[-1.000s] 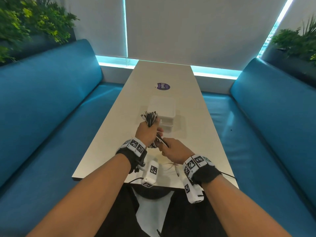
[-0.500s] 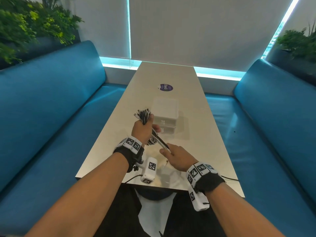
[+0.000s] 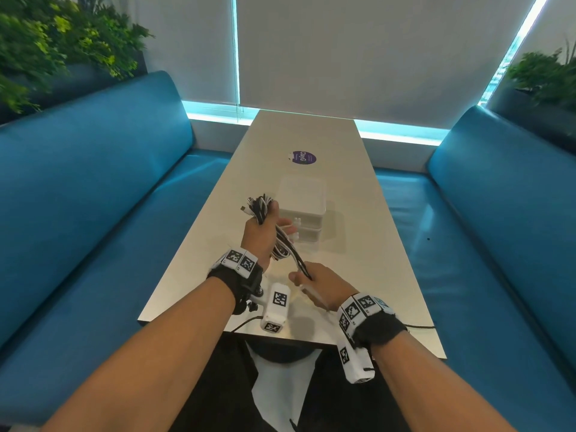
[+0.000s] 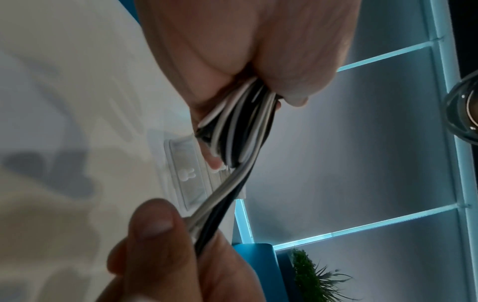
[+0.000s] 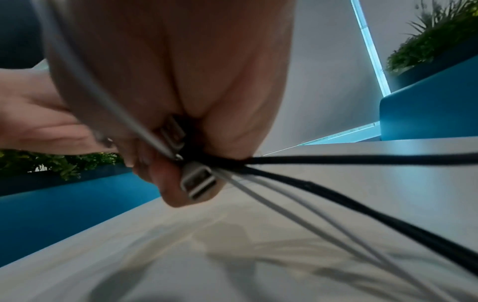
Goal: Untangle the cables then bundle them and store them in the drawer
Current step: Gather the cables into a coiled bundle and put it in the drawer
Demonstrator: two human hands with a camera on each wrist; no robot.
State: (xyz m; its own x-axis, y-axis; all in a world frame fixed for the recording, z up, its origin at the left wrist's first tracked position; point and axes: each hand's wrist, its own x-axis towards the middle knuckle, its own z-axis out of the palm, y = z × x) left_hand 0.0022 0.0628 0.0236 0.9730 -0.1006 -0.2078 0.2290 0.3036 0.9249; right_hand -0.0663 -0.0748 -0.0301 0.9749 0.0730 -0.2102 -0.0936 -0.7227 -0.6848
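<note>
Head view: hands (image 3: pixel 324 283) grip cables (image 3: pixel 282 241) above table (image 3: pixel 367 244) near edge.

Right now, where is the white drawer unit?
In the head view, the white drawer unit stands mid-table, just beyond the left hand gripping the cable bundle, nearer than the purple sticker.

blue benches (image 3: pixel 93 188), plants (image 3: pixel 46 42), purple sticker (image 3: pixel 304 157)
</note>
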